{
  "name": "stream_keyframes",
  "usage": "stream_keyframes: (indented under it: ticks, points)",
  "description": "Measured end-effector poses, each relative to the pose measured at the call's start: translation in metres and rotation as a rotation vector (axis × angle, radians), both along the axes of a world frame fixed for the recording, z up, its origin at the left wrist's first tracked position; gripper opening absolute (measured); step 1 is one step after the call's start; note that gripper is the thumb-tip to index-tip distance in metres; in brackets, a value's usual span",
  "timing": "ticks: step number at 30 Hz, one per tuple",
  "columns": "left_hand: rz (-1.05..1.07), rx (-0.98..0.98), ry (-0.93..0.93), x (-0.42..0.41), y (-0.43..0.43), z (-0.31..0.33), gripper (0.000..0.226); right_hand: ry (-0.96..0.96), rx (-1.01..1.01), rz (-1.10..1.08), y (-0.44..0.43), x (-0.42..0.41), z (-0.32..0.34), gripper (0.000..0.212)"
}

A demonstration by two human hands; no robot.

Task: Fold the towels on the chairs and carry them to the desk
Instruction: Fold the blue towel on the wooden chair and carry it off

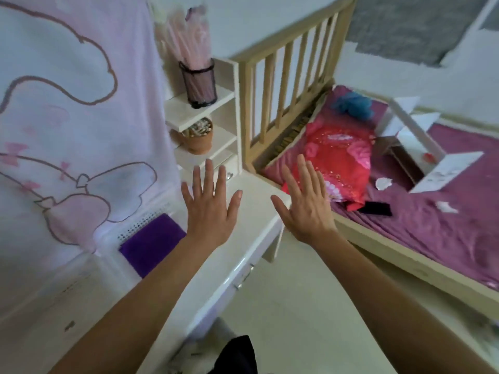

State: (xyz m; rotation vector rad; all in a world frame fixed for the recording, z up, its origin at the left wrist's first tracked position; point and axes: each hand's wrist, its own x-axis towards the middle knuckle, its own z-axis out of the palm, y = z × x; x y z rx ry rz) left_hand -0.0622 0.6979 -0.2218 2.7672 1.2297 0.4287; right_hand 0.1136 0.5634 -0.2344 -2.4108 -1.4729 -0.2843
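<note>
A folded purple towel (152, 244) lies flat on the white desk (237, 238) at its left side. My left hand (209, 209) is held over the desk top, fingers straight and spread, holding nothing. My right hand (306, 203) hovers beyond the desk's right corner, also flat with fingers spread and empty. Neither hand touches the towel. No chair is in view.
A pink patterned curtain (67, 117) hangs at the left above the desk. A white shelf unit (213, 122) holds a black mesh cup of pink sticks (198, 85) and a clay pot (197, 137). At the right stands a wooden bed (405, 255) with a purple sheet and a red bundle (340, 163).
</note>
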Motion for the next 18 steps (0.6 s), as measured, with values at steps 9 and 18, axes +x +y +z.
stream_keyframes:
  ticks: [9, 18]
  points:
    - [-0.634, -0.013, -0.238, 0.166, -0.273, 0.066, 0.071, -0.136, 0.214, -0.597, -0.360, 0.077, 0.084, 0.077]
    - [-1.210, -0.046, -0.293, 0.328, -0.555, 0.086, 0.073, -0.302, 0.279, -1.154, -0.657, 0.113, 0.095, 0.076]
